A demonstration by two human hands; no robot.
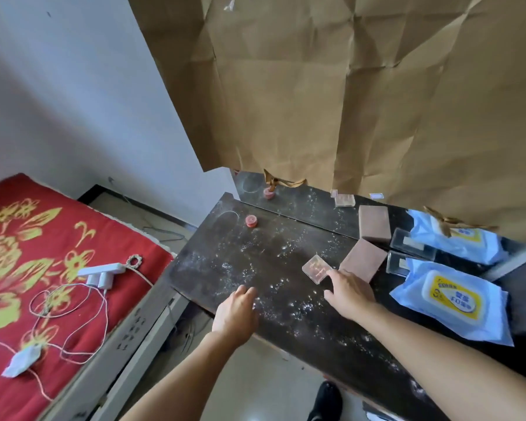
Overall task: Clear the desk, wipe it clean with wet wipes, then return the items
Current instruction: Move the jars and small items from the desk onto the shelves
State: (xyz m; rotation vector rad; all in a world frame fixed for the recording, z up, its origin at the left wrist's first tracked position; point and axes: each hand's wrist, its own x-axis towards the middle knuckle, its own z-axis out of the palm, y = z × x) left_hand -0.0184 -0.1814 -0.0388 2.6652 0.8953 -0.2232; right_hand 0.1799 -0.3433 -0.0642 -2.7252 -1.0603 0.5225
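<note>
The clearing step is in hand: the dusty desk (225, 253) holds a clear case (315, 268) just beside a box (363, 262). The right hand (349, 294), fingers stretched, touches the case's near edge; the left hand (237, 308) hovers relaxed, holding nothing. Next, I judge, the fingers must pinch the thin case and lift it away.

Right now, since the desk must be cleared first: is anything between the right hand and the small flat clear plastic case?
Nothing visible. The right hand reaches the near edge of the small flat clear plastic case on the dusty dark desk; the pinkish-brown rectangular box lies beside it, not between.
</note>
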